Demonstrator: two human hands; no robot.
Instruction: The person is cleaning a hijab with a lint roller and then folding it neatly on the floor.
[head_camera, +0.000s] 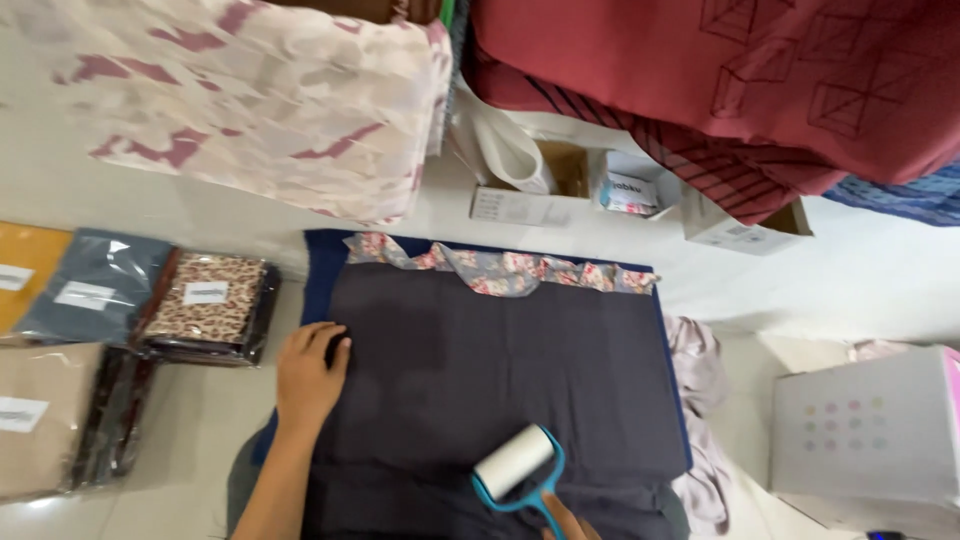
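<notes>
A dark grey folded cloth (500, 370) lies flat on a blue mat (322, 262) on the floor, with a floral strip (500, 268) along its far edge. My left hand (310, 375) rests flat on the cloth's left edge, fingers together. My right hand (567, 520), mostly cut off by the frame's bottom, grips the blue handle of a lint roller (517, 463). The roller's white drum lies on the near part of the cloth.
Packaged fabrics in clear bags (205, 305) are stacked at the left. Pink patterned cloth (250, 95) and maroon cloth (720, 80) hang at the back. Small cardboard boxes (545, 185) stand behind the mat. A white box (865, 435) sits at the right, with crumpled pale cloth (700, 400) beside the mat.
</notes>
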